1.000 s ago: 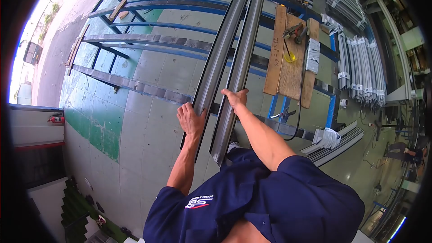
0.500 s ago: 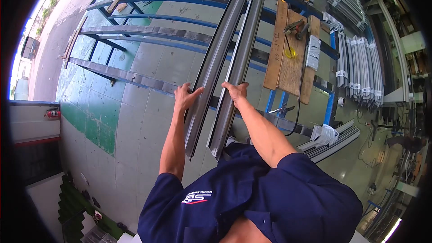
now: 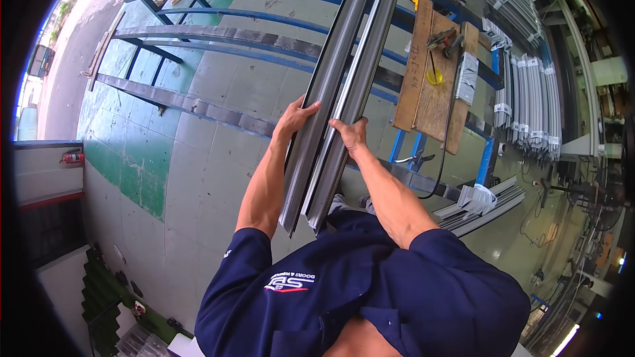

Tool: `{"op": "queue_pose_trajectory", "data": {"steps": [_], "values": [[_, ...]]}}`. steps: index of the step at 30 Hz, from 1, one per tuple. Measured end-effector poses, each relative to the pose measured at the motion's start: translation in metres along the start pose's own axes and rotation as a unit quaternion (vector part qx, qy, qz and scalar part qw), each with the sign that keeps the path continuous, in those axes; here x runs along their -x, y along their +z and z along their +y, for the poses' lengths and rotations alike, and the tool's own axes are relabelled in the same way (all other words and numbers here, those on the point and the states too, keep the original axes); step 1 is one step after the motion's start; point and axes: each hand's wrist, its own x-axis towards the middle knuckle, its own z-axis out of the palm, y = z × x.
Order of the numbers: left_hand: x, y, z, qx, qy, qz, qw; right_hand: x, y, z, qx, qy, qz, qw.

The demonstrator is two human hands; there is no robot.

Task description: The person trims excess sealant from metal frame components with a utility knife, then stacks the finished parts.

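Two long grey metal profiles lie side by side across a blue rack, their near ends jutting toward my body. My left hand [image 3: 297, 119] is wrapped around the outer side of the left profile [image 3: 331, 66], with its thumb over the top. On the right profile [image 3: 368, 59], my right hand [image 3: 350, 136] grips the outer edge, thumb on top and fingers partly hidden underneath. Only a narrow gap shows between the profiles.
The blue rack [image 3: 198, 107] has several padded crossbars. To the right, a wooden board [image 3: 433, 79] carries a dark hand tool [image 3: 440, 38] and a yellow round item [image 3: 434, 77]. Wrapped profile bundles [image 3: 529, 102] stand farther right; more profiles [image 3: 483, 208] lie low beside the rack.
My left hand and the left profile have shifted right, narrowing the gap between the two profiles. My right hand still grips the right profile.
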Motion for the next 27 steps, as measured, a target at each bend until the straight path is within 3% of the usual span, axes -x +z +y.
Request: {"op": "queue_pose_trajectory", "data": {"steps": [2,11,16,19,20,23,25,27], "values": [[-0.002,0.004,-0.002,-0.023,-0.002,0.037,0.999,-0.004,0.006,0.008,-0.013,-0.039,0.01,0.999],[0.002,0.003,0.008,0.052,-0.007,-0.027,0.998,-0.002,0.0,0.005,-0.081,-0.042,-0.075,0.993],[0.009,0.004,0.026,-0.018,-0.036,-0.003,0.999,-0.008,-0.01,-0.004,-0.097,-0.022,-0.144,0.984],[0.018,0.002,0.037,-0.019,-0.077,-0.019,0.997,-0.003,-0.016,-0.022,-0.053,0.018,-0.13,0.99],[0.017,0.001,0.041,-0.013,-0.093,-0.026,0.995,-0.008,-0.014,-0.013,-0.054,-0.01,-0.105,0.993],[-0.008,-0.01,0.017,-0.063,-0.098,-0.035,0.993,-0.017,-0.025,-0.048,-0.164,0.011,-0.183,0.969],[-0.016,-0.004,0.026,0.094,-0.124,-0.009,0.988,-0.025,-0.026,-0.067,-0.135,-0.032,-0.117,0.983],[-0.032,0.004,0.023,0.145,-0.116,-0.045,0.982,-0.038,-0.033,-0.083,-0.092,-0.023,-0.05,0.994]]}}
